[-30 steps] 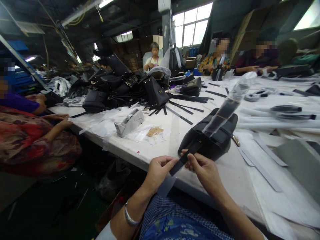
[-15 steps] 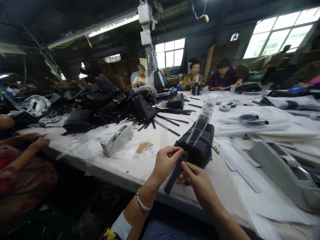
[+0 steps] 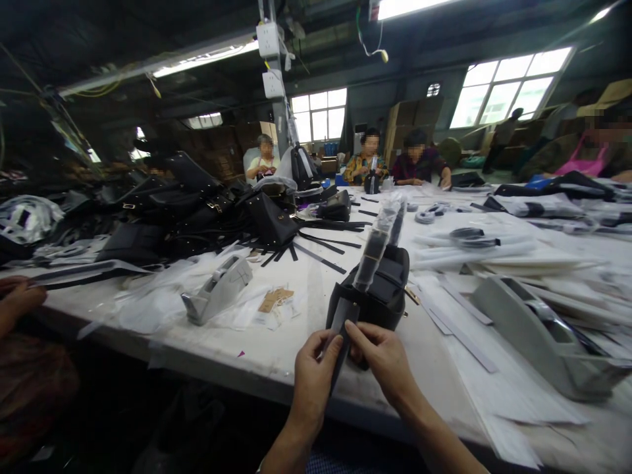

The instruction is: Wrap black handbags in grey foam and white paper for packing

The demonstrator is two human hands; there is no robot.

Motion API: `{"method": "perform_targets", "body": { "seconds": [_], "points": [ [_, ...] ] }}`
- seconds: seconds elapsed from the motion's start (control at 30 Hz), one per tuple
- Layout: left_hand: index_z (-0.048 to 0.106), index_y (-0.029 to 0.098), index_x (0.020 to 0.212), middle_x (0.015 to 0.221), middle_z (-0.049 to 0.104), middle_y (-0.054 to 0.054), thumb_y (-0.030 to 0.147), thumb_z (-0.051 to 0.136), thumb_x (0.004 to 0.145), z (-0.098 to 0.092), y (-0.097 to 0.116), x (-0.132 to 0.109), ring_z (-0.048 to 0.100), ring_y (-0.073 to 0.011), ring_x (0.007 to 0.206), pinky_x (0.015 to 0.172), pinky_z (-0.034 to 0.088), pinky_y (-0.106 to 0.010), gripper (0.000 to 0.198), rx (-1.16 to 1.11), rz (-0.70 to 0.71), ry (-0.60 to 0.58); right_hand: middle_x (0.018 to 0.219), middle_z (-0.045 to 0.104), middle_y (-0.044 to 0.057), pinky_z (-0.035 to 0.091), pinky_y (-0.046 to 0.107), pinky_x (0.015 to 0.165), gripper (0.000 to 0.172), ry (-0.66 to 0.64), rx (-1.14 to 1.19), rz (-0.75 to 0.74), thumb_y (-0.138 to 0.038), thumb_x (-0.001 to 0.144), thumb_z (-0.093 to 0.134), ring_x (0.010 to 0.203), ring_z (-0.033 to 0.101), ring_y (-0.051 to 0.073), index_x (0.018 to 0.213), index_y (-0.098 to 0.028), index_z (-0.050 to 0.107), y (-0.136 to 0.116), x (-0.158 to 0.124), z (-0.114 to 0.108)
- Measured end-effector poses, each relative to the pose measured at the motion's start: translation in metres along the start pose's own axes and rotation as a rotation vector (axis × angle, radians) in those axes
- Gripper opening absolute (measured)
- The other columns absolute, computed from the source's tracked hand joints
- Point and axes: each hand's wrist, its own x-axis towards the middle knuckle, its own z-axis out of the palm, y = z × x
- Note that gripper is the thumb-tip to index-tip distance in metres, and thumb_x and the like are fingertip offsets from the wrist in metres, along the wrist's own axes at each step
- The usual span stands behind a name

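A black handbag (image 3: 394,294) rests near the table's front edge, its upright handle (image 3: 374,253) wrapped in clear plastic. From its near side a flat black strap (image 3: 347,311) with a greyish covering strip slants down towards me. My left hand (image 3: 316,362) pinches the lower part of this strap between thumb and fingers. Slightly higher, on the right side, my right hand (image 3: 380,349) grips the same strap with its thumb on top. The fingers beneath the strap are partly hidden.
A grey tape dispenser (image 3: 220,289) stands left, near brown tags (image 3: 275,299); a larger dispenser (image 3: 538,336) stands right beside grey strips (image 3: 464,339). Black bags (image 3: 192,204) are heaped at the back left. A co-worker's hand (image 3: 20,296) is at the left edge; other people sit across the table.
My left hand has slid down the strap from near the bag, uncovering the strap's upper part. The view has turned right. At left, the co-worker's dark strip has come into view.
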Motion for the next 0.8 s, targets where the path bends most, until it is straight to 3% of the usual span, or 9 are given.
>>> {"method": "perform_targets", "body": {
  "seconds": [0.17,0.33,0.43,0.57,0.67,0.8],
  "points": [
    [0.072,0.017,0.101,0.096,0.074,-0.006,0.044,0.067,0.087,0.007,-0.006,-0.003,0.066,-0.0211,0.094,0.087,0.049,-0.03,0.031,-0.07,0.029,0.097,0.051,0.056,-0.002,0.035,0.023,0.05,0.047,0.005,0.02,-0.001,-0.058,0.086,0.062,0.05,0.049,0.011,0.064,-0.017,0.065,0.0,0.004,0.0],
    [0.074,0.021,0.102,0.102,0.072,-0.005,0.038,0.067,0.088,0.005,-0.013,-0.006,0.066,-0.0211,0.101,0.092,0.05,-0.031,0.024,0.039,0.131,0.193,0.049,0.059,0.001,0.04,0.023,0.049,0.051,0.024,0.079,0.025,-0.062,0.086,0.059,0.046,0.052,0.012,0.062,-0.017,0.065,0.003,0.009,0.002],
    [0.076,0.023,0.102,0.096,0.071,-0.005,0.032,0.066,0.09,0.003,-0.011,-0.008,0.068,-0.0193,0.094,0.086,0.053,-0.029,0.018,0.192,0.299,0.214,0.048,0.061,0.002,0.04,0.023,0.048,0.052,0.047,0.042,0.01,-0.062,0.086,0.059,0.045,0.053,0.013,0.06,-0.017,0.066,0.004,0.011,0.002],
    [0.074,0.025,0.114,0.089,0.068,-0.005,0.018,0.061,0.092,-0.006,-0.011,-0.008,0.067,-0.0154,0.081,0.075,0.055,-0.024,0.026,0.456,0.658,0.165,0.049,0.065,0.004,0.044,0.023,0.048,0.049,0.028,0.07,0.055,-0.06,0.083,0.063,0.044,0.057,0.013,0.06,-0.016,0.067,0.002,0.013,0.0],
    [0.063,0.026,0.132,0.093,0.069,-0.006,0.01,0.055,0.094,-0.017,-0.016,-0.003,0.068,-0.016,0.086,0.078,0.056,-0.024,0.042,0.624,0.868,0.05,0.05,0.065,0.005,0.048,0.022,0.048,0.048,-0.029,0.202,0.146,-0.058,0.077,0.07,0.046,0.06,0.014,0.057,-0.015,0.066,-0.002,0.014,-0.002],
    [0.045,0.026,0.147,0.098,0.069,-0.008,0.007,0.051,0.095,-0.029,-0.017,0.003,0.068,-0.0177,0.091,0.08,0.058,-0.027,0.055,0.813,1.009,-0.045,0.058,0.068,0.007,0.053,0.024,0.052,0.051,-0.075,0.373,0.202,-0.062,0.074,0.072,0.051,0.065,0.015,0.062,-0.013,0.067,-0.009,0.012,-0.006]
  ]
}}
